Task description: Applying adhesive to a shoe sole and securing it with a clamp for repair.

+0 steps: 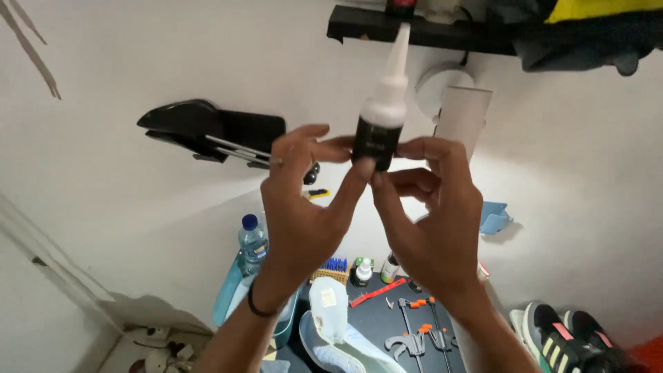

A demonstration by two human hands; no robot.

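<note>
Black squeeze bottle [378, 141] held upright by both hands [373, 214], white nozzle pointing up.

White wall [138, 55] fills most of view, brightly lit near centre. Dark shelf [414, 31] mounted high; black bracket [186, 124] at left. Dark worktop [376, 318] below. Pale floor [131, 356] in the lower-left corner.

The small black plastic bottle [377, 144] looks glossy, and its long white nozzle cap [391, 83] is smooth, slightly translucent plastic. The clear plastic water bottle [253, 243] with blue cap shines a little. The white painted wall [138, 193] is matt, and the black clamps [414, 338] have a dull finish.
</note>
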